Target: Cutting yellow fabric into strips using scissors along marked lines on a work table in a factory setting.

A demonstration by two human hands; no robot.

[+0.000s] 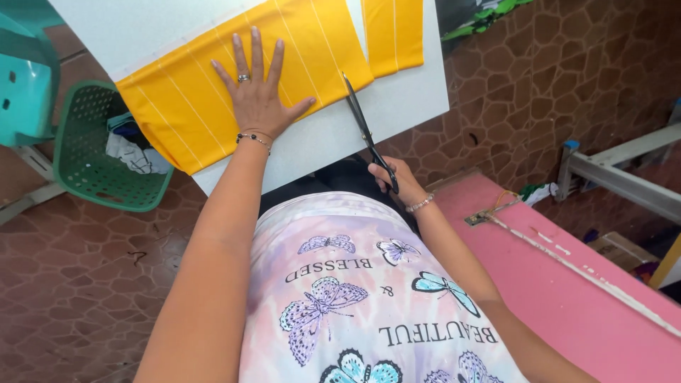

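On yellow cloth, flat left hand

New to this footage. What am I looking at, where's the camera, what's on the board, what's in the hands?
There is no machine here: a person works with two bare hands. The single picture comes from a camera worn on their head, looking down past their shirt.

A white board carries a piece of yellow fabric with thin white stripes, and a second yellow piece lies farther back.

The left hand lies flat on the striped fabric, fingers spread. The right hand holds black scissors by the handles, blades pointing at the fabric's edge.

Around it: a green basket on the brown tiled floor, and a pink surface at right.
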